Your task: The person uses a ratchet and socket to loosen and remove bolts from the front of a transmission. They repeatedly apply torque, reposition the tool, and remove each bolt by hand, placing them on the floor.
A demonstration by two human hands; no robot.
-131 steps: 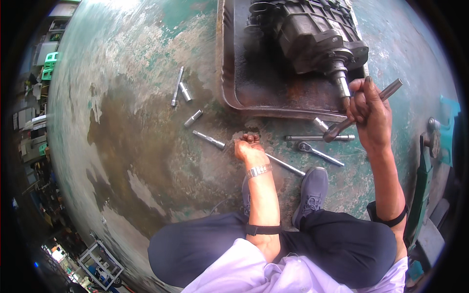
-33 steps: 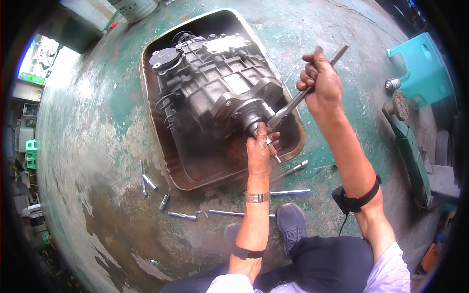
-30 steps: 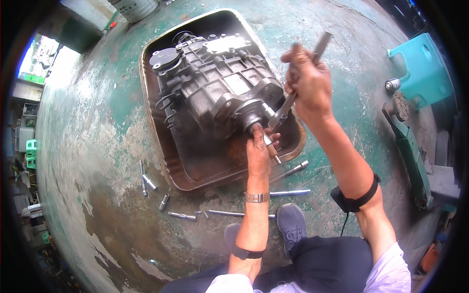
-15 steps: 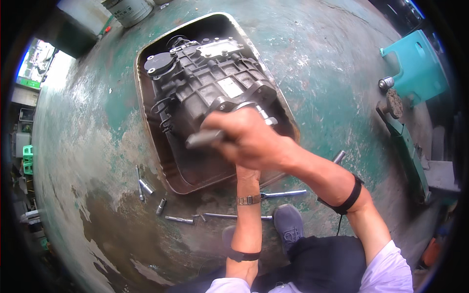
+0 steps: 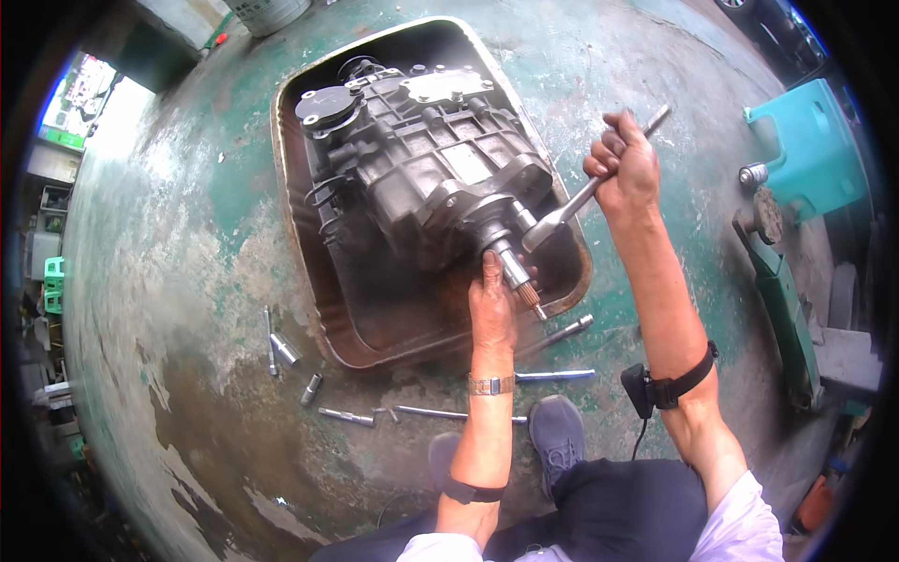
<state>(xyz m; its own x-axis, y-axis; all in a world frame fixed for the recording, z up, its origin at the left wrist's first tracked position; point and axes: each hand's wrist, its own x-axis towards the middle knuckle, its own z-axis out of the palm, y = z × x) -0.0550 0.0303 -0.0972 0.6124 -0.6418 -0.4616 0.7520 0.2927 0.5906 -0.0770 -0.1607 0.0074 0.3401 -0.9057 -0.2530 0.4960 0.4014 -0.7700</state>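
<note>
A grey cast-metal gearbox point(image 5: 398, 178) lies in a deep, dirty metal tray point(image 5: 285, 187). Its splined shaft point(image 5: 513, 269) sticks out toward me. My left hand point(image 5: 493, 314) is wrapped round that shaft from below, thumb along its side. Off to the right, my right hand point(image 5: 626, 173) is closed round the handle of a ratchet wrench point(image 5: 581, 202). The wrench's head, with a socket point(image 5: 523, 216) on it, sits beside the shaft's collar at the gearbox's front face. Whatever fastener is inside the socket is hidden.
Several sockets point(image 5: 283, 348), extension bars point(image 5: 459, 413) and a second wrench point(image 5: 554, 376) lie on the floor between the tray and my shoes point(image 5: 557, 436). At the right are a turquoise stool point(image 5: 813, 150) and a green floor jack point(image 5: 779, 309). A white bucket point(image 5: 270, 13) stands far left.
My right hand has swung the ratchet handle from the left, in front of the gearbox, over to the right side. My left hand, mostly covered before, now shows on the shaft.
</note>
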